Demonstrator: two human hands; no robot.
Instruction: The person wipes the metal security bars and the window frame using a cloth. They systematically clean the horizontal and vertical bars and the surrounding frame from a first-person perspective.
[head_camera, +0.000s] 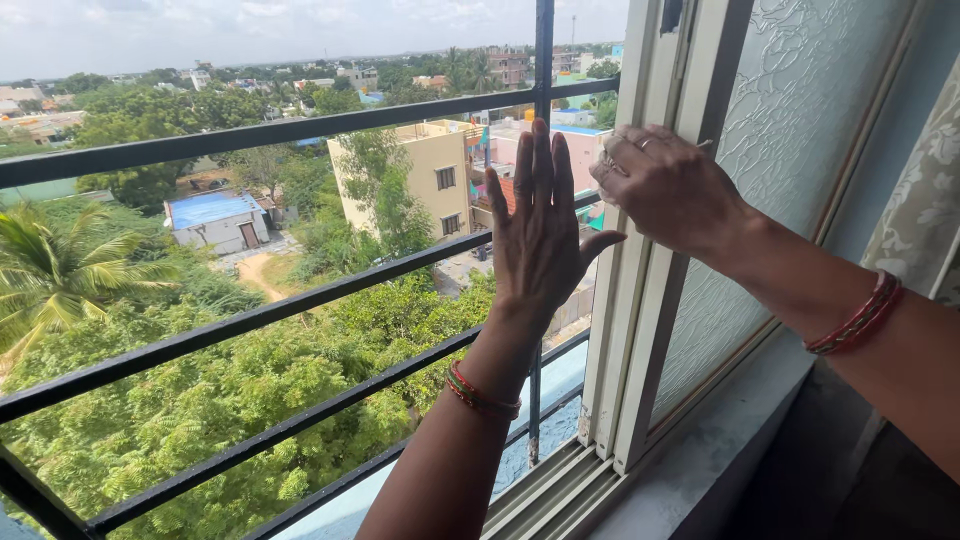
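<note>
My left hand (537, 230) is raised flat, fingers together and pointing up, its palm against the vertical bar of the black window grille (250, 318). My right hand (668, 190) is closed around the edge of the white sliding window frame (640, 300), at about head height. A ring shows on one finger. Both wrists carry red bangles. The sliding pane (760, 170) has frosted, patterned glass and stands at the right of the opening.
The window track (560, 490) runs along the bottom, beside a grey stone sill (700, 460). A patterned curtain (920, 210) hangs at the far right. Beyond the grille are treetops, a yellow building (440, 170) and rooftops far below.
</note>
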